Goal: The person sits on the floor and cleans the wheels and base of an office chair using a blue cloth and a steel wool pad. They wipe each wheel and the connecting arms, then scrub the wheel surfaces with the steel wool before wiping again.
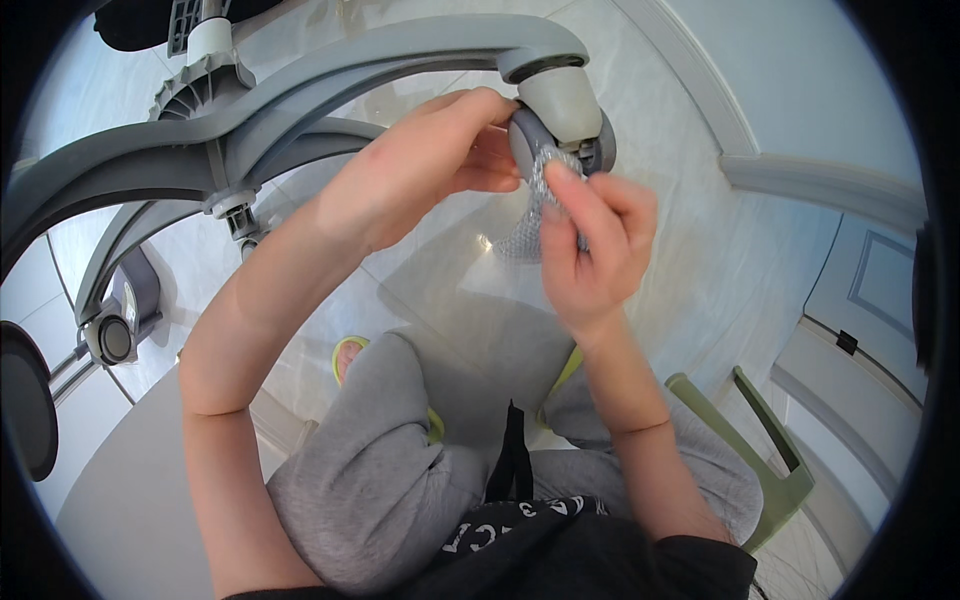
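Pinching mesh cloth (522, 232): right fingers (575, 195) together, left fingers (490, 165) touching caster (562, 105).

At the upper centre of the frame, the right hand (605, 240) covers part of the silvery mesh cloth (520, 238), and just where the fingertips of the left hand (450, 135) meet the caster wheel (530, 143) is too hidden to tell. A black shape (150, 25) at upper left and a dark round object (28, 400) at far left are cut off by the edge. Lower down, the grey trousers (365, 470) hide part of the green stool (790, 485) and most of the yellow-green slippers (338, 362).
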Tool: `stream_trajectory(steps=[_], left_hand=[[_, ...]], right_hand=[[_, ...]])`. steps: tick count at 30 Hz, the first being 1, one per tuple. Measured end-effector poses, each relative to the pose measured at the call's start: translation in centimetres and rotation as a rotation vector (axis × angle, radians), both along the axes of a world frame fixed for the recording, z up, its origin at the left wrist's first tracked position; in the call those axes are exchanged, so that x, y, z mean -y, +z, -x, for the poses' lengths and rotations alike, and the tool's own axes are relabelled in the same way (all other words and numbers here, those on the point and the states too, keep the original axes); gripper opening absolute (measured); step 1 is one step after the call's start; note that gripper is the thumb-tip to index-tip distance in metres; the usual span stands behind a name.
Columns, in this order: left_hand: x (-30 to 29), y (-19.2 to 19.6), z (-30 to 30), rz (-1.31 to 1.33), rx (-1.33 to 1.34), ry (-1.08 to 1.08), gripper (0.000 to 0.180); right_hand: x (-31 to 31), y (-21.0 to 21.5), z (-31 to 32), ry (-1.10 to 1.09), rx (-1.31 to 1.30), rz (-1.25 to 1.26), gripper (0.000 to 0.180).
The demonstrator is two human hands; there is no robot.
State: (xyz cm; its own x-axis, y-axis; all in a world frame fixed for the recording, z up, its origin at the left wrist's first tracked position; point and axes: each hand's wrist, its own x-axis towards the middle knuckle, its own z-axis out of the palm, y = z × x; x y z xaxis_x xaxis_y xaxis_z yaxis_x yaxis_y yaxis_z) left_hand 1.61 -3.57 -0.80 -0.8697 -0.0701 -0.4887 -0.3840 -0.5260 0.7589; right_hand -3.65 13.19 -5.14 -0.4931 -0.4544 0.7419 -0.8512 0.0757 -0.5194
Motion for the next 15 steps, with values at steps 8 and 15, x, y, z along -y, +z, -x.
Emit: stream_trajectory(steps=[8, 15], left_hand=[[0.2, -0.4, 0.2, -0.093, -0.051, 0.022, 0.033], [0.0, -0.9, -0.1, -0.116, -0.057, 0.011, 0.034]], right_hand=[[-2.6, -2.3, -0.1, 0.019, -0.025, -0.058, 0.035], [-3.5, 1.0, 1.2, 0.235, 0.596, 0.24, 0.021]])
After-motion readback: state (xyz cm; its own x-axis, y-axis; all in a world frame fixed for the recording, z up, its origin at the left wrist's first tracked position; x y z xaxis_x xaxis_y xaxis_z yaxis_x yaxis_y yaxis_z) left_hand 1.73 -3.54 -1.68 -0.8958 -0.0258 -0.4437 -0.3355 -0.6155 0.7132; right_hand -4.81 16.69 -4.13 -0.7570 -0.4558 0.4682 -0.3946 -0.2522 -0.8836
